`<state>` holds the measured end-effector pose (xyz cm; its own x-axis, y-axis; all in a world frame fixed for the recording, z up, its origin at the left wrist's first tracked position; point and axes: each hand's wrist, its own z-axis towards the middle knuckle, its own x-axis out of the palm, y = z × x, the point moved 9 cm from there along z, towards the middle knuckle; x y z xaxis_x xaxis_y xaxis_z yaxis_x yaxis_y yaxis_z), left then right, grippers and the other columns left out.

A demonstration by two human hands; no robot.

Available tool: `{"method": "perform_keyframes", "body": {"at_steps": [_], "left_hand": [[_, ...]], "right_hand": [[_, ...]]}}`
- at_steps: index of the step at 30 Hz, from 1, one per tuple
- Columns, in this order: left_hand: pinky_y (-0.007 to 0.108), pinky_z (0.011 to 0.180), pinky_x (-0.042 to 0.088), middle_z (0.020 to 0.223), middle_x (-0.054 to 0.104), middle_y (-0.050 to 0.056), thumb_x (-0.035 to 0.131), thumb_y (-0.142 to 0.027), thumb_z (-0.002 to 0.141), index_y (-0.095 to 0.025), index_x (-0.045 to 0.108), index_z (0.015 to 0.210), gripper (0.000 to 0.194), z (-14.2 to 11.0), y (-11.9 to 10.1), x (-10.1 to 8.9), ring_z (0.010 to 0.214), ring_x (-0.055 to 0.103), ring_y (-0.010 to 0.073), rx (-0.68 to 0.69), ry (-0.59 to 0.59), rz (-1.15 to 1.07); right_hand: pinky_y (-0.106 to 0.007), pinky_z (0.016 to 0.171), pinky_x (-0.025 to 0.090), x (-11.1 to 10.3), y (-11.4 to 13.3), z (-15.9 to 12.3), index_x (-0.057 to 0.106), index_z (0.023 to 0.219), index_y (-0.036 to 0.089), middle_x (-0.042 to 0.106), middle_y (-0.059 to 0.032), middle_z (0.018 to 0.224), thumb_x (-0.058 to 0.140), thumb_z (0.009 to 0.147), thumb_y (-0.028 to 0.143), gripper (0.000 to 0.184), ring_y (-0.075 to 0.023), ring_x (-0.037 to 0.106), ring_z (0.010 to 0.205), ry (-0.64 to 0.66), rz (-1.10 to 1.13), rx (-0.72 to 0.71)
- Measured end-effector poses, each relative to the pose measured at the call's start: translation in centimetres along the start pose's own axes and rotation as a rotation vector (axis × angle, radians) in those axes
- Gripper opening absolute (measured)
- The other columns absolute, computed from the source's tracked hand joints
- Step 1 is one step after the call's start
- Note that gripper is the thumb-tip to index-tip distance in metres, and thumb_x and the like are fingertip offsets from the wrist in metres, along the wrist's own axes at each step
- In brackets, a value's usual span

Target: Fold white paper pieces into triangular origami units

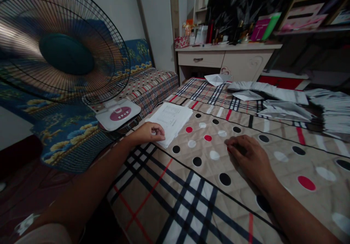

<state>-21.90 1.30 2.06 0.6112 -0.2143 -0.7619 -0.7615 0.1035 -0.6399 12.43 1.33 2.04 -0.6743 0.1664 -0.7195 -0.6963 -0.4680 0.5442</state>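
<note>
My left hand (149, 132) rests at the near corner of a small stack of printed paper sheets (171, 119), its fingers curled and pinching the edge of the top sheet. My right hand (247, 156) lies palm down on the quilted bed cover (191, 185), fingers loosely bent, with nothing visible in it. Both forearms reach in from the bottom of the view.
A running stand fan (61, 43) with a white control base (118, 113) stands at the left beside the bed. Folded paper boats (217, 79) and piles of paper (335, 111) lie at the far right. A cluttered dresser (226, 56) stands behind.
</note>
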Motion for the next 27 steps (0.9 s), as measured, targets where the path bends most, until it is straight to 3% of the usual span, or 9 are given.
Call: {"method": "perform_keyframes", "body": {"at_steps": [4, 8, 16, 20, 22, 24, 27], "left_hand": [[0.025, 0.068, 0.041, 0.078, 0.063, -0.001, 0.079, -0.05, 0.058, -0.019, 0.063, 0.078, 0.04, -0.3, -1.5, 0.3, 0.073, 0.056, 0.0156, 0.006, -0.063, 0.229], [0.028, 0.072, 0.04, 0.081, 0.062, 0.001, 0.078, -0.05, 0.06, -0.019, 0.061, 0.077, 0.039, -0.5, -3.1, 1.0, 0.079, 0.055, 0.0185, 0.089, -0.072, 0.416], [0.026, 0.069, 0.043, 0.082, 0.066, 0.001, 0.071, -0.042, 0.07, -0.018, 0.067, 0.077, 0.025, 0.0, -1.7, 0.9, 0.078, 0.06, 0.0164, 0.078, 0.002, 0.231], [0.027, 0.073, 0.047, 0.082, 0.067, 0.002, 0.067, -0.039, 0.073, -0.019, 0.068, 0.079, 0.021, 0.1, -1.1, 0.6, 0.079, 0.062, 0.0176, 0.02, -0.072, 0.207], [0.033, 0.085, 0.048, 0.094, 0.068, 0.006, 0.068, -0.045, 0.072, -0.019, 0.07, 0.088, 0.03, 0.3, -1.2, 0.0, 0.092, 0.062, 0.022, 0.016, -0.197, 0.294], [0.041, 0.101, 0.042, 0.118, 0.064, 0.01, 0.071, -0.053, 0.068, -0.02, 0.068, 0.108, 0.052, 0.4, -1.3, -0.7, 0.114, 0.056, 0.0296, 0.01, -0.33, 0.411], [0.05, 0.11, 0.033, 0.141, 0.049, 0.018, 0.072, -0.062, 0.064, -0.017, 0.049, 0.138, 0.089, 1.1, 0.2, -1.4, 0.133, 0.041, 0.0376, -0.103, -0.437, 0.448]], "right_hand": [[-0.042, 0.083, 0.046, -0.1, -0.1, 0.0, 0.067, 0.084, 0.023, 0.067, -0.0061, 0.089, 0.055, 0.082, 0.026, 0.013, -0.0258, 0.06, 0.092, -0.009, 0.0, 0.007], [-0.041, 0.083, 0.046, 0.0, -0.1, 0.0, 0.068, 0.084, 0.023, 0.067, -0.0061, 0.09, 0.055, 0.082, 0.025, 0.013, -0.0253, 0.06, 0.092, -0.007, 0.008, 0.005], [-0.039, 0.083, 0.045, 0.0, -0.1, -0.1, 0.068, 0.086, 0.021, 0.066, -0.0063, 0.09, 0.056, 0.083, 0.025, 0.013, -0.0247, 0.059, 0.092, -0.003, 0.009, -0.014], [-0.039, 0.083, 0.045, -0.1, -0.1, 0.0, 0.068, 0.084, 0.021, 0.066, -0.0062, 0.089, 0.056, 0.083, 0.025, 0.013, -0.0246, 0.059, 0.091, -0.005, 0.012, -0.006], [-0.039, 0.083, 0.045, -0.1, -0.1, 0.0, 0.068, 0.084, 0.021, 0.067, -0.0062, 0.089, 0.056, 0.083, 0.025, 0.013, -0.0246, 0.059, 0.091, -0.003, 0.017, 0.001], [-0.039, 0.083, 0.045, -0.1, -0.1, 0.0, 0.069, 0.084, 0.021, 0.067, -0.0062, 0.089, 0.056, 0.082, 0.025, 0.013, -0.0247, 0.06, 0.091, -0.003, 0.021, 0.007], [-0.039, 0.082, 0.045, -0.1, -0.2, 0.1, 0.069, 0.084, 0.021, 0.067, -0.006, 0.089, 0.056, 0.082, 0.025, 0.013, -0.0245, 0.06, 0.091, -0.008, 0.022, 0.011]]}}
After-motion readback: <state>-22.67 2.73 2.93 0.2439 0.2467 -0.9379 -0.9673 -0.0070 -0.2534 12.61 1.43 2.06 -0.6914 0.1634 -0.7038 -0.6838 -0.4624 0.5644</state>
